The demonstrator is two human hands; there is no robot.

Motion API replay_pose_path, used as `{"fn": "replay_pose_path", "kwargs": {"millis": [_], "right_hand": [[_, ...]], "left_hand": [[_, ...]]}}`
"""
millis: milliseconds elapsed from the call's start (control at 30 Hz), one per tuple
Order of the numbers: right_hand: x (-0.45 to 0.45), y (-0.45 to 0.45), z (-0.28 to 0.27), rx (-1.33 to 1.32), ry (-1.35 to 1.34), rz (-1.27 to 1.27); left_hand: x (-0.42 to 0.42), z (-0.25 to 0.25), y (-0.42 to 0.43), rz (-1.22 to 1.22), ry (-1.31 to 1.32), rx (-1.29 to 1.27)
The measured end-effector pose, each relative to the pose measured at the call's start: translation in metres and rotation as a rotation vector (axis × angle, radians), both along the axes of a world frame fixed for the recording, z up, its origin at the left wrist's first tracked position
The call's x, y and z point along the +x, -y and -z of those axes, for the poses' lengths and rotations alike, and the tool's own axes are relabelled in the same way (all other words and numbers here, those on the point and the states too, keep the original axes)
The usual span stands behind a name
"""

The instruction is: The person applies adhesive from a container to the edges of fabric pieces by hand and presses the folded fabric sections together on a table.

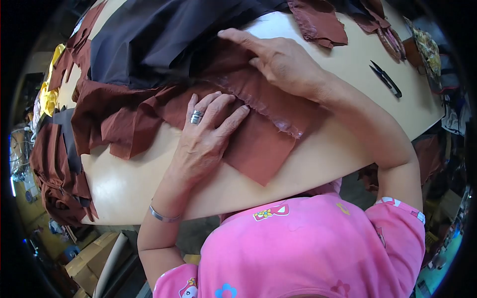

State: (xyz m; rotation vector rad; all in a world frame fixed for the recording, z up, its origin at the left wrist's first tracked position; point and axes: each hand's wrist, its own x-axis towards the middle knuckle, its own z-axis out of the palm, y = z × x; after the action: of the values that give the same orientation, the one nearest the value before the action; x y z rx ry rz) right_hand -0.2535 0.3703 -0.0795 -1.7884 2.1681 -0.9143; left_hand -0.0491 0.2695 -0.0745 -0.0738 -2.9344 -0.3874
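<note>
A piece of reddish-brown fabric (266, 146) lies on the table in front of me, with a pale, frayed seam running slantwise across it. My left hand (208, 126), wearing a ring, rests on this cloth with its fingers spread just left of the seam. Farther up, my right hand (278, 62) lies over the upper part of the same cloth, its index finger stretched toward the dark fabric (144, 47). The dark fabric joins or overlaps the brown cloth; which of the two I cannot tell. Bunched brown folds (117, 119) lie left of my left hand.
Black thread snips (386, 79) lie on the pale table (348, 134) at the right. Another brown scrap (318, 22) sits at the back, near a basket (392, 42). More brown cloth (54, 169) hangs over the left edge. Below stands a cardboard box (94, 260).
</note>
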Motion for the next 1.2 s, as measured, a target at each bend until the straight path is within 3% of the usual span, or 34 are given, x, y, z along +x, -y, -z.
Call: {"fn": "replay_pose_path", "kwargs": {"millis": [133, 167, 367, 700, 800, 933, 1133, 1200], "right_hand": [[0.006, -0.013, -0.009, 0.076, 0.045, 0.123], [0.008, -0.021, -0.025, 0.267, 0.080, 0.174], [0.002, -0.047, 0.006, -0.018, 0.058, 0.110], [0.003, -0.066, -0.005, 0.070, 0.020, 0.157], [0.009, -0.072, -0.008, 0.038, 0.031, 0.128], [0.007, -0.077, 0.006, -0.045, 0.030, 0.084], [0.018, -0.060, 0.011, -0.120, 0.009, 0.049], [0.018, -0.059, 0.013, -0.125, -0.001, 0.045]], "left_hand": [[0.000, -0.004, -0.004, -0.005, 0.019, -0.020], [-0.001, -0.005, -0.005, -0.004, 0.026, -0.044], [-0.002, -0.007, -0.007, 0.019, 0.048, -0.078], [0.002, -0.006, -0.024, -0.031, 0.064, -0.167], [0.004, 0.003, -0.028, -0.121, 0.029, -0.016], [0.004, 0.000, -0.001, -0.301, 0.052, -0.011], [0.009, 0.006, 0.042, -0.336, 0.102, -0.094], [0.006, -0.001, 0.037, -0.286, 0.044, -0.274]]}}
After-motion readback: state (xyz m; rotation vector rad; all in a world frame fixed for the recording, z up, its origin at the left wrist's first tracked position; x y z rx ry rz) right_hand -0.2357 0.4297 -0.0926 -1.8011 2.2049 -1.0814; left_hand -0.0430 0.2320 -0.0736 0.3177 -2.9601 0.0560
